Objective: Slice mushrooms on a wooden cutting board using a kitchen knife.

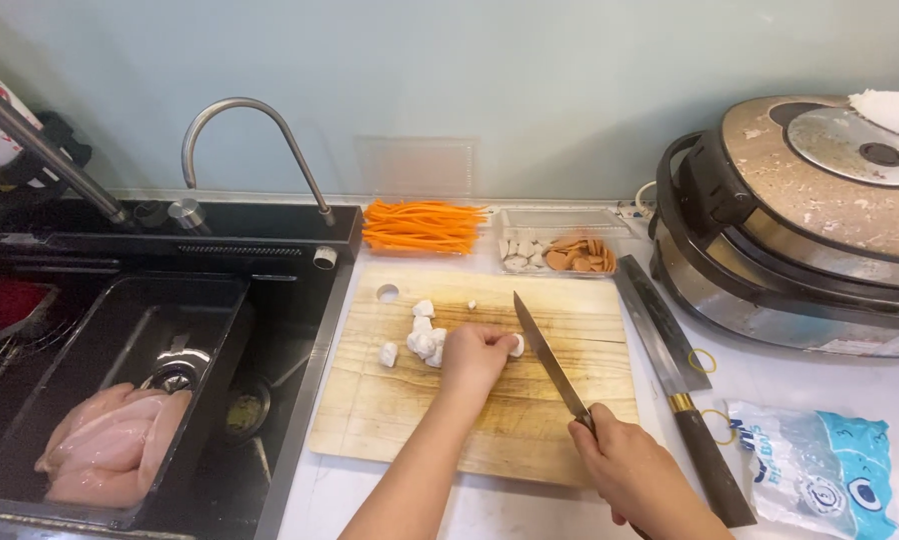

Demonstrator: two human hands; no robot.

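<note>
On a wooden cutting board, my left hand pinches a small white ball-shaped piece of food. My right hand grips the handle of a slim kitchen knife, its blade resting against that white piece. A small heap of cut white pieces lies just left of my left hand.
Carrot strips and a clear tray of white and brown slices sit behind the board. A large cleaver lies to the right, beside a blue-white plastic bag and a rice cooker. The black sink at left holds raw chicken.
</note>
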